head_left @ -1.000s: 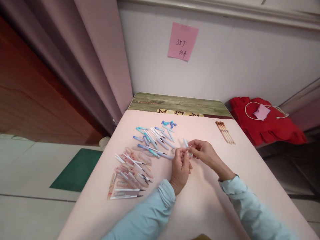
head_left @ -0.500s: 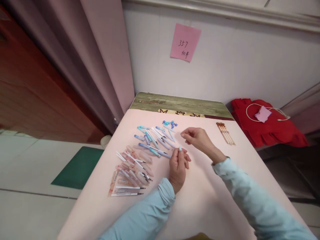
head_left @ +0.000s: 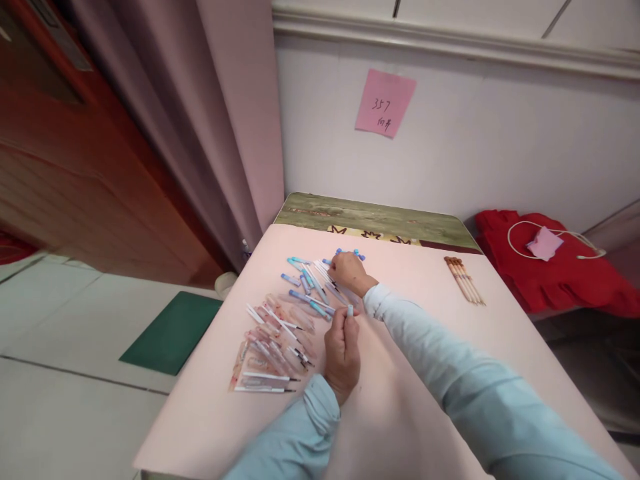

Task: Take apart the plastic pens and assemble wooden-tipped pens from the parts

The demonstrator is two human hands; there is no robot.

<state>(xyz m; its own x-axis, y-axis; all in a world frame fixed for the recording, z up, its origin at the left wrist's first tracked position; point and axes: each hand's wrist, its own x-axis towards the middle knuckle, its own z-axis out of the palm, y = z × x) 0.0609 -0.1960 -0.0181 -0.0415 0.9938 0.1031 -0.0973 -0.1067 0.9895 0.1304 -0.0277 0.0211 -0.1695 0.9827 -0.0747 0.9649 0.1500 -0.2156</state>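
Observation:
My left hand (head_left: 342, 350) is closed around a pale pen barrel (head_left: 350, 311) and holds it upright above the pink table (head_left: 410, 400). My right hand (head_left: 349, 269) reaches across to the far side, fingers curled down onto the small blue caps (head_left: 358, 254) beside the heap of blue and white pen parts (head_left: 310, 287). What its fingers pinch is hidden. Nearer me on the left lies a pile of clear wrappers and white refills (head_left: 273, 347).
A few tan pens (head_left: 464, 280) lie at the table's far right. A green wooden board (head_left: 375, 217) edges the far end under a wall with a pink note (head_left: 385, 103). Red cloth (head_left: 550, 273) with a white cable sits to the right; a curtain (head_left: 220, 133) hangs left.
My right hand let go of the piece both hands held and moved left and away to the blue caps. My left hand kept the barrel. The camera shifted.

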